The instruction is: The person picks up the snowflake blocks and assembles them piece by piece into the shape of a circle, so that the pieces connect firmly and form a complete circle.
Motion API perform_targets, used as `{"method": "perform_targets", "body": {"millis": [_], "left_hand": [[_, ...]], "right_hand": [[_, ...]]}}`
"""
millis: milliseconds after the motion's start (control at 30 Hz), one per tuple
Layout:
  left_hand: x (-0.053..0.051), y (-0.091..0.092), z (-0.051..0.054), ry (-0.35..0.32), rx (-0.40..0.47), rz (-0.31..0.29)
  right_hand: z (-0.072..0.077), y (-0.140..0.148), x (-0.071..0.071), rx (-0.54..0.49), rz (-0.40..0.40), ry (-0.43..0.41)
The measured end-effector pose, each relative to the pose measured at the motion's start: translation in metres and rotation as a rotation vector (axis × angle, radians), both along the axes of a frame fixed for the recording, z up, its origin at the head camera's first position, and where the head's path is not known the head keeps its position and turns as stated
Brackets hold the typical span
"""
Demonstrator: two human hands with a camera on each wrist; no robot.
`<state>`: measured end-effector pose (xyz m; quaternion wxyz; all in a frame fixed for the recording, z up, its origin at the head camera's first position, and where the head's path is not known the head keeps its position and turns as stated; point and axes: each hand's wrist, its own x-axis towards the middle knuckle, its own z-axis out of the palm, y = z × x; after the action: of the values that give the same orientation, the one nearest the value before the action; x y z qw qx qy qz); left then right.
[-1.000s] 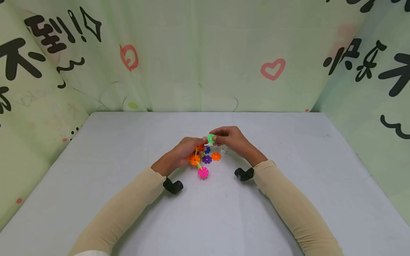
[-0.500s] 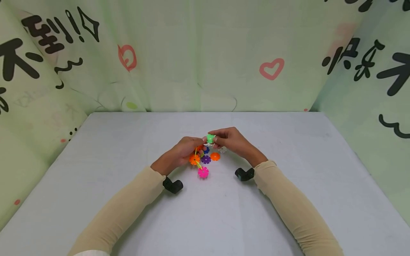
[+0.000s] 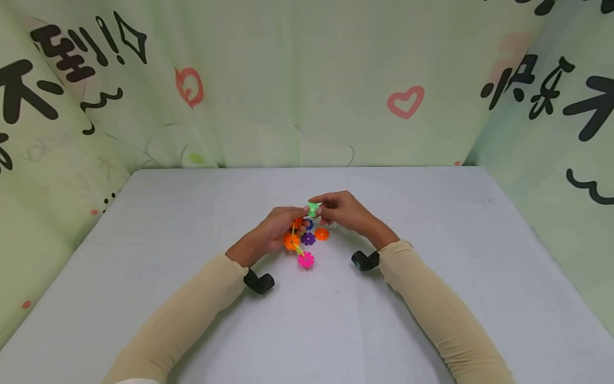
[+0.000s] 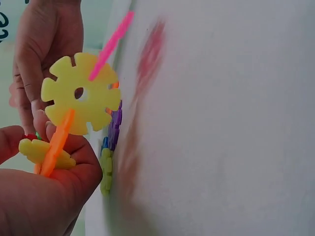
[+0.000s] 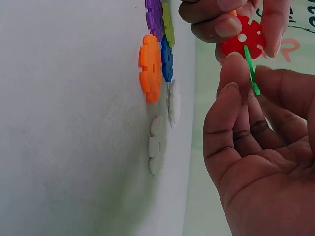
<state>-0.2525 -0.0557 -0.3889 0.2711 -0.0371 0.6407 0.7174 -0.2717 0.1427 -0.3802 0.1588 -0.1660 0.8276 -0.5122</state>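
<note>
Slotted plastic snowflake discs are joined in a chain that my left hand grips. In the left wrist view the chain shows a large yellow disc, an orange disc and a pink disc, which hangs at the free end. At the other end is a red disc, seen in the right wrist view between the left fingers. My right hand pinches a green disc by thumb and fingertips. Its edge meets the red disc; how deep it sits in a slot I cannot tell.
Loose discs lie on the white table below the hands: purple, orange, blue, yellow-green and two white, the nearer white disc closest to the right hand. Printed curtains stand around the table.
The green disc has turned in the right fingers, from facing the head camera to a more edge-on tilt. Both hands stay nearly in place, and the pink end has shifted slightly right.
</note>
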Motion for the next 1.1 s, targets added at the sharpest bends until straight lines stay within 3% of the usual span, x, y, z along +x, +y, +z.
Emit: {"method": "perform_targets", "body": {"millis": [300, 533, 900, 1100], "left_hand": [[-0.002, -0.001, 0.001, -0.078, 0.105, 0.063], [-0.001, -0.005, 0.001, -0.122, 0.145, 0.047], [0.0, -0.005, 0.001, -0.104, 0.089, 0.032], [-0.001, -0.005, 0.0, -0.106, 0.076, 0.038]], "right_hand": [[-0.004, 0.007, -0.002, 0.074, -0.022, 0.032], [-0.003, 0.015, -0.003, 0.163, -0.091, 0.103], [-0.012, 0.025, -0.006, 0.223, -0.106, 0.062], [-0.015, 0.023, -0.007, 0.246, -0.02, 0.044]]}}
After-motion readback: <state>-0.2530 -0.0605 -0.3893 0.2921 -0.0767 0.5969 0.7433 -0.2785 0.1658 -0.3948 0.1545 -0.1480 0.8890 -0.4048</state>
